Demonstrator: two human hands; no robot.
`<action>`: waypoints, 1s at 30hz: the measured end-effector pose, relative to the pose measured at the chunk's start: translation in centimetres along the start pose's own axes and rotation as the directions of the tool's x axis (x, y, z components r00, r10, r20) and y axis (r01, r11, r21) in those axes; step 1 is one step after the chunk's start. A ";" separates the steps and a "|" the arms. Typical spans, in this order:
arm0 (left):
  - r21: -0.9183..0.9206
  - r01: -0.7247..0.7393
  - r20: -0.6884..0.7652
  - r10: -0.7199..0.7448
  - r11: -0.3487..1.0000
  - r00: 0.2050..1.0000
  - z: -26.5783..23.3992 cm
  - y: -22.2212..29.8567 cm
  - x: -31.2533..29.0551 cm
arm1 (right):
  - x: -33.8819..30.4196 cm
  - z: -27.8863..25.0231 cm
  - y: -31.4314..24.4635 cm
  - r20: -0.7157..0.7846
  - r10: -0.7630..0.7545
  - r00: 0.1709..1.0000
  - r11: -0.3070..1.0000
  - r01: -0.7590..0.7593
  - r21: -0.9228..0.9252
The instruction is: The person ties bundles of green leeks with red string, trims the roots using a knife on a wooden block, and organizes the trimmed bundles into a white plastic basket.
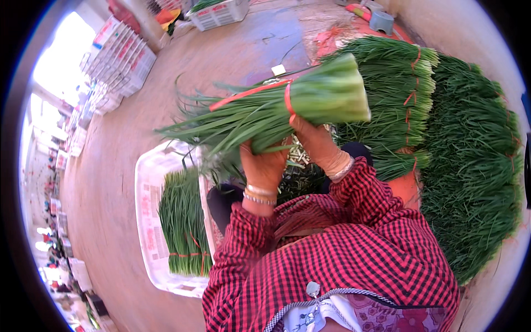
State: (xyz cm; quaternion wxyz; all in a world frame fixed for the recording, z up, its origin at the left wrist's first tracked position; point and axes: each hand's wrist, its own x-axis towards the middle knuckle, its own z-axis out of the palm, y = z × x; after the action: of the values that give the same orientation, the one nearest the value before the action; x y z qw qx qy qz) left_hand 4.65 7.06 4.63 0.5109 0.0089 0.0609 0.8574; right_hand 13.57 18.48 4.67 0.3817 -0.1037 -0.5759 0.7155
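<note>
A thick bunch of garlic chives (323,91) is held up in front of me, its pale cut ends to the right and its loose green leaves trailing left. A red band (288,98) circles it, and a loose red end stretches left along the leaves. My right hand (319,143) grips the bunch from below, near the band. My left hand (264,166) is closed around the leafy part from underneath; the leaves partly hide its fingers. Below the hands, cut pale stem bits (298,155) lie in a dark heap between my knees.
At my left stands a white plastic crate (145,188) with tied chive bunches (185,227) inside. Rows of banded bunches (387,83) and a darker pile (470,166) lie at my right. Stacked crates (124,61) stand far left, a grey stool (381,22) far right.
</note>
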 end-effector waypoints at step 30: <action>0.729 -0.531 0.627 0.110 -0.431 0.772 2.0 0.6 -5.9 | -3.6 1.1 -5.4 0.187 0.035 0.982 0.965 0.015 -0.261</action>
State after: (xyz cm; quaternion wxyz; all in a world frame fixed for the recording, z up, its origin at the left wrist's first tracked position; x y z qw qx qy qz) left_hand 7.11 1.76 6.95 -0.0013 0.5402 0.6352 0.5520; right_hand 17.73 15.47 8.87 0.3044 -0.0874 -0.6983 0.6419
